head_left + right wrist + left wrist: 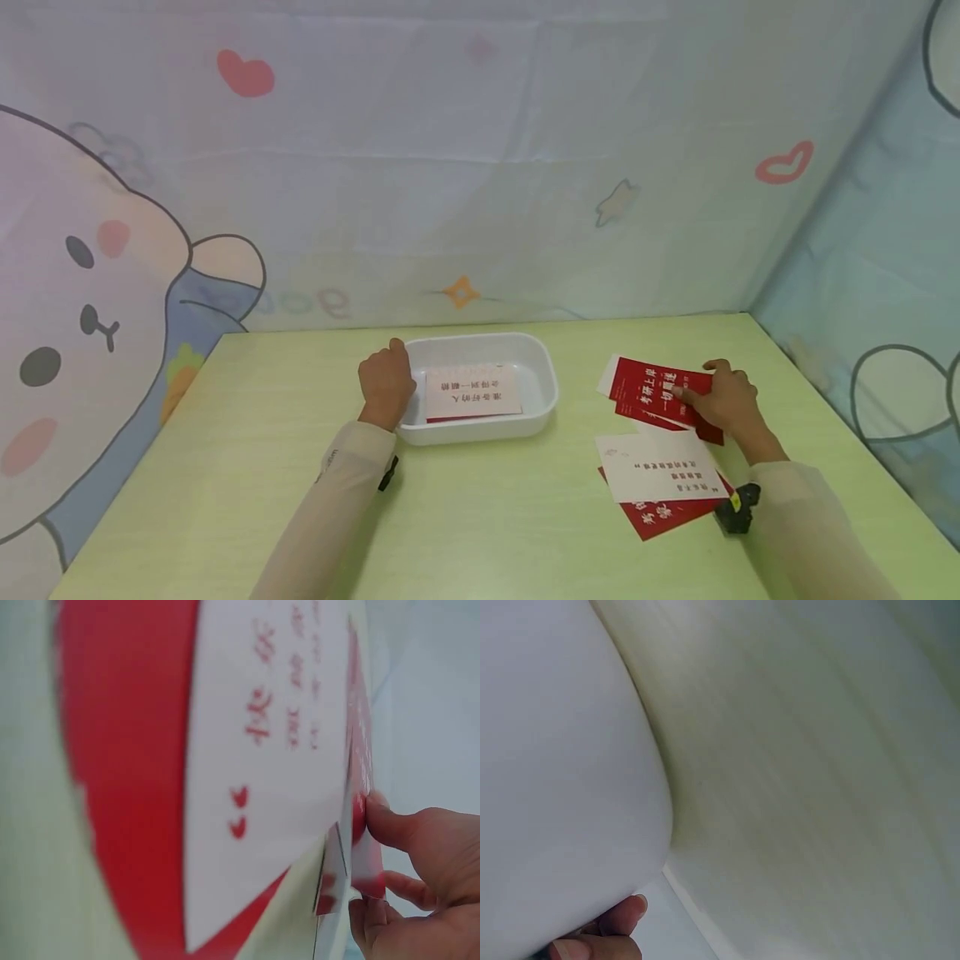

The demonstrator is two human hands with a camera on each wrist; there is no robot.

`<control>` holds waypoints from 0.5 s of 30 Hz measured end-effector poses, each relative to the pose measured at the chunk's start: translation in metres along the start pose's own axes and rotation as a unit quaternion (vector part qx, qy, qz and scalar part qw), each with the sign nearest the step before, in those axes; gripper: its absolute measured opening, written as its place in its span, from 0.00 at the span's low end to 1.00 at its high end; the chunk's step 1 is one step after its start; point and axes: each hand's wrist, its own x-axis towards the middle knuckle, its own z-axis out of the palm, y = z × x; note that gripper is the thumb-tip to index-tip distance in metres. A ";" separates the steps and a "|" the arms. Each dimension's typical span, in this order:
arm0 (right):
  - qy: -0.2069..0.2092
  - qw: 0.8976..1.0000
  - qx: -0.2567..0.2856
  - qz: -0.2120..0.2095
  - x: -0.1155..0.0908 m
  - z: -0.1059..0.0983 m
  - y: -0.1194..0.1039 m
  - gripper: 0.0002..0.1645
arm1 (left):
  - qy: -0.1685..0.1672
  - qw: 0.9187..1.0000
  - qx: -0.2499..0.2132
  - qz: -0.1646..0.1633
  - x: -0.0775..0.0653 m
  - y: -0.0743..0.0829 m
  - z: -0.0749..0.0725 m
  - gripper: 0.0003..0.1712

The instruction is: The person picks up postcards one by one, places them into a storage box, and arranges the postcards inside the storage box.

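Note:
My left hand (387, 385) grips the left rim of a white plastic tray (540, 400); in the left wrist view its fingertips (626, 915) curl at the tray's edge. Inside the tray lies a white card with red writing (472, 392), a red edge showing beneath it. On the right, my right hand (727, 404) pinches a red card with white writing (652, 385) at its right end, thumb on top and fingers beneath, as the right wrist view shows. Under that card, more red and white cards fan out. Nearer me, a white card (656, 467) overlaps a red card (652, 521).
The pale green table (480, 508) meets a printed cloth backdrop (450, 167) at its far edge, and another cloth hangs at the right. A black wrist device (738, 508) sits by my right sleeve, close to the lower cards.

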 end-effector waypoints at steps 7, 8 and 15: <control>0.019 0.998 0.050 -0.016 0.000 -0.003 0.002 0.33 | -0.004 1.000 0.001 0.001 0.001 -0.001 0.000 0.23; 0.024 0.998 0.055 -0.024 0.000 -0.004 0.001 0.32 | -0.004 1.000 0.000 0.000 0.001 -0.001 0.000 0.22; 0.034 0.994 0.100 -0.011 -0.003 -0.009 -0.010 0.28 | -0.003 1.000 -0.016 0.003 0.001 -0.001 0.001 0.20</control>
